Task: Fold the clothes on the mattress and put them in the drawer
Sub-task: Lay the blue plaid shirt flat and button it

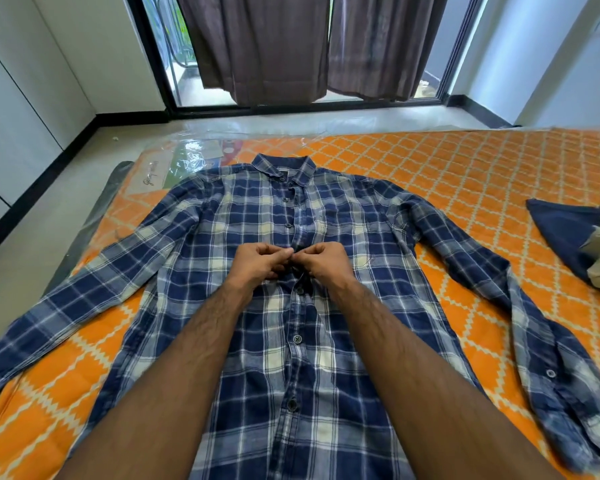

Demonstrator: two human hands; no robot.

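Note:
A blue and white plaid shirt (250, 216) lies flat, front up, on the orange patterned mattress (482, 174), its collar pointing away from me and both sleeves spread out. My left hand (260, 261) and my right hand (323, 259) meet at the button placket in the middle of the chest. Each hand pinches the placket fabric around a button with curled fingers. Buttons show closed above and below my hands.
A heap of other clothes (582, 244), navy and beige, lies at the mattress's right edge. Clear plastic wrap (187, 150) covers the far left corner. Beyond the mattress are bare floor, dark curtains (291, 46) and a glass door. White cupboard doors (21, 98) line the left wall.

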